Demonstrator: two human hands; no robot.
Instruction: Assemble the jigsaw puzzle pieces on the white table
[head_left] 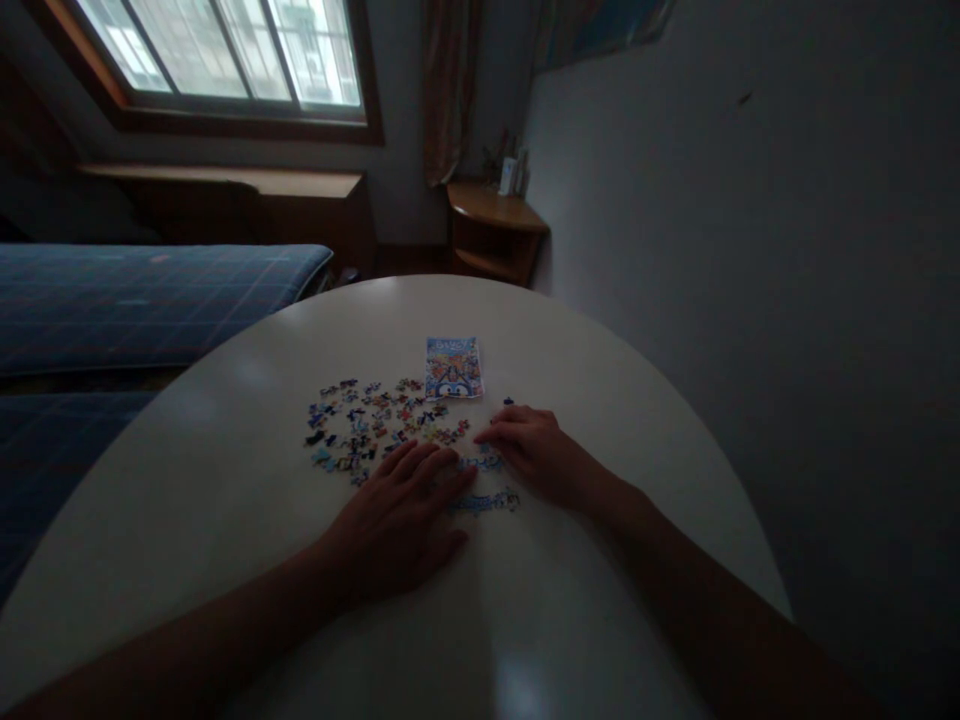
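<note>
Many small jigsaw puzzle pieces (367,415) lie scattered on the round white table (585,590), left of the middle. My left hand (409,515) rests palm down with fingers spread, at the near edge of the scattered pieces. Just right of its fingers lies a joined strip of blue puzzle pieces (491,501). A smaller group of blue pieces (484,463) sits above that strip. My right hand (529,450) has its thumb and index finger pressed together beside this group; whatever is in the pinch is too small to make out.
A colourful picture sheet (454,368) lies beyond the pieces. One loose dark puzzle piece (508,401) is just past my right hand. A bed with a blue plaid cover (150,300) stands left of the table, and a wall (712,250) on the right. A corner shelf (495,205) stands behind.
</note>
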